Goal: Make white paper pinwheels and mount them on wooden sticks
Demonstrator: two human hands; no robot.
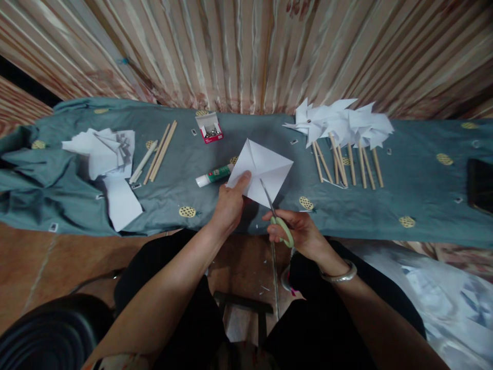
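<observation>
My left hand (232, 199) pinches the left corner of a white paper square (271, 167), its thumb on top. Crease lines run across the square toward its middle. In my right hand (295, 228) is a pair of scissors (283, 229) with light green handles. Their blades lie along the paper's near corner and point toward its centre. Just left of the paper, a glue stick (215, 176) with a green label and white cap lies on the cloth, its far end close to the sheet.
White paper pinwheels (342, 123) on wooden sticks lie at the right. An open red box (211, 132) of small metal pieces stands at the back. Loose sticks (164, 151) and a stack of white paper (103, 156) are at the left. A dark device (479, 185) sits far right.
</observation>
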